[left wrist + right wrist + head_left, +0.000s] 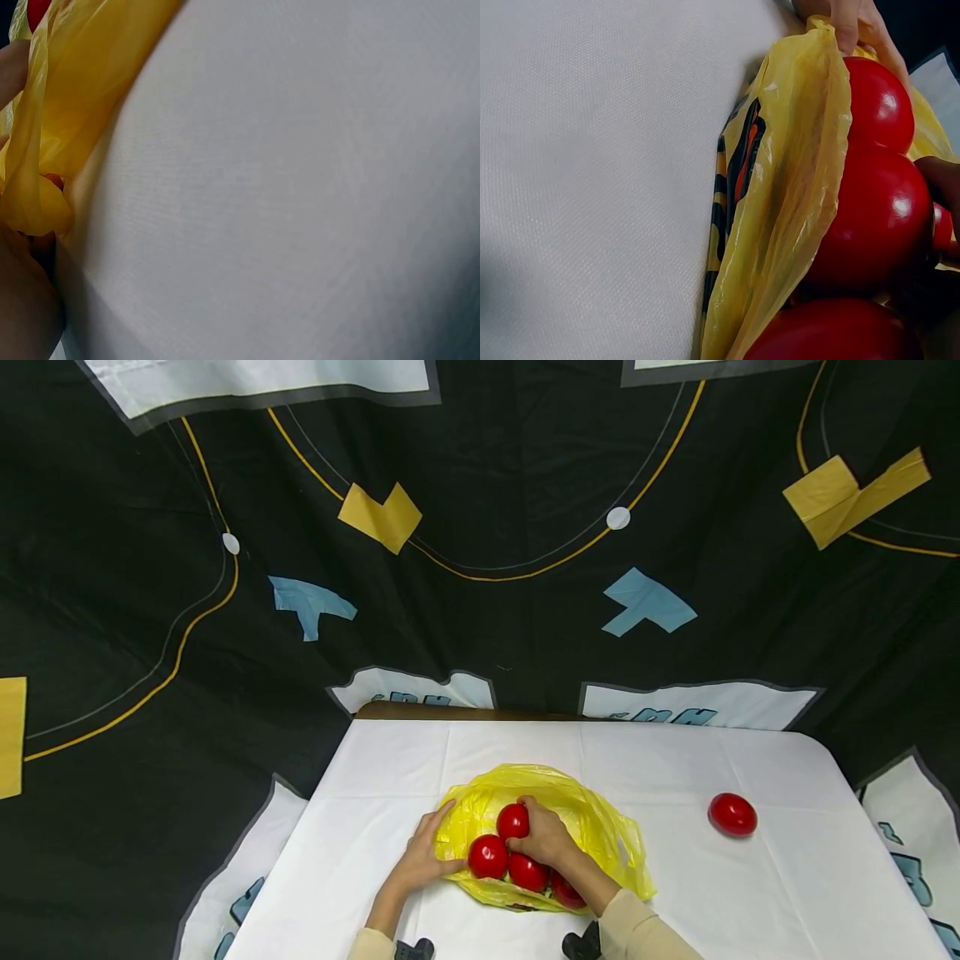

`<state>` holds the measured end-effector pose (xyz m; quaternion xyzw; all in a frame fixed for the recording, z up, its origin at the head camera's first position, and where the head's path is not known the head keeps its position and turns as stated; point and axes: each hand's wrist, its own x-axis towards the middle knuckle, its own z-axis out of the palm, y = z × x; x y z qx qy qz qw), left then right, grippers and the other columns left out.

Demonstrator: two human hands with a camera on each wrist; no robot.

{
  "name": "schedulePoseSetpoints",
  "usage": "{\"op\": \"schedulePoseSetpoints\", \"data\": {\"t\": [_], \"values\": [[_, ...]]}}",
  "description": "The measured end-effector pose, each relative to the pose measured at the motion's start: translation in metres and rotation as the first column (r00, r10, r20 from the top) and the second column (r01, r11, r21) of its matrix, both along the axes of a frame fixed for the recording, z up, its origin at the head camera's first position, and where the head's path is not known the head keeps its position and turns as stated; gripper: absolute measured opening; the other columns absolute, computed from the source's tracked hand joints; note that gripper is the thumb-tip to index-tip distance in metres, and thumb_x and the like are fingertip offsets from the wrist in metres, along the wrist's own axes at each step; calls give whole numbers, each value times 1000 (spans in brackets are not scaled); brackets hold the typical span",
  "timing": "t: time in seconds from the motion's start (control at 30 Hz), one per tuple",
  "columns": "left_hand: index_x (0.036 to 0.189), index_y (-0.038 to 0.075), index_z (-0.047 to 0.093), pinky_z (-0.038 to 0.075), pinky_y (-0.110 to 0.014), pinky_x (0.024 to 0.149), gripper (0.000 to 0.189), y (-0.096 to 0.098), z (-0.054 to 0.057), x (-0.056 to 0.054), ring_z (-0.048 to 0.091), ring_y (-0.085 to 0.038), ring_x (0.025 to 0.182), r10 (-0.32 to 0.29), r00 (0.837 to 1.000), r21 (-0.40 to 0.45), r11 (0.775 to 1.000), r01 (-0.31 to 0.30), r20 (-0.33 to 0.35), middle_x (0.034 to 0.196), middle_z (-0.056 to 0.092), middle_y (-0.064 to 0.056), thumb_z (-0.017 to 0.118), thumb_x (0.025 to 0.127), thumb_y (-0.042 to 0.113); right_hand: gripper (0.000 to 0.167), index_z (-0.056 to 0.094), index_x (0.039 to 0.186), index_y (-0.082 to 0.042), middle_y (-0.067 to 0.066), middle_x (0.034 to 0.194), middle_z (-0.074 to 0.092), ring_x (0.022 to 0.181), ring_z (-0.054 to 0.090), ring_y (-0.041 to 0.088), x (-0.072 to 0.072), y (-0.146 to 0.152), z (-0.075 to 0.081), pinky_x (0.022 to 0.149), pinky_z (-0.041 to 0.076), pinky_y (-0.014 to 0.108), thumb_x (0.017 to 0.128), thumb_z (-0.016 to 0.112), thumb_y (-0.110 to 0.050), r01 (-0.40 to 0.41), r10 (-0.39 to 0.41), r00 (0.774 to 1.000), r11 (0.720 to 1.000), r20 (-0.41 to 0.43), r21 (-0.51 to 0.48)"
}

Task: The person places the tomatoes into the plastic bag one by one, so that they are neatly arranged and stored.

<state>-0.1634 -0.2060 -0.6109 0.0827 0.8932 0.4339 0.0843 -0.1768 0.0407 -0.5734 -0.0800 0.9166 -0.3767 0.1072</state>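
Note:
A yellow plastic bag lies spread on the table with its mouth open, holding several glossy red balls. My right hand reaches into it, thumb and fingers around the uppermost red ball. Another ball sits just below that one, near my left thumb. Beside it lies a further ball, large in the right wrist view. My left hand is at the bag's left side, holding its rim between thumb and fingers. In the left wrist view the yellow film hides most of that hand.
One more red ball lies apart on the right of the white-covered table. Two dark objects, one a dark piece, show at the near edge. Behind the table hangs a black printed cloth.

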Motion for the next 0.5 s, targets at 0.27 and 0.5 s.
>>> {"op": "schedulePoseSetpoints", "data": {"t": [0.27,0.5], "values": [[148,36,27,34,-61,95,104,0,0,1,40,-28,118,-1,1000,6,1000,1,0,133,41,-2,82,61,46,72,44,132,-3,16,114,58,98,59,34,2,0,0,78,51,55,73,81,-22,5,-5,1000,1000,1,-10],[148,37,27,34,-60,95,104,1,1,1,41,-28,118,4,1000,3,1000,-4,1,133,41,-1,82,61,45,70,45,132,-4,17,116,58,100,59,35,5,2,3,78,51,56,75,80,-25,12,-12,999,1000,-30,-6]]}}
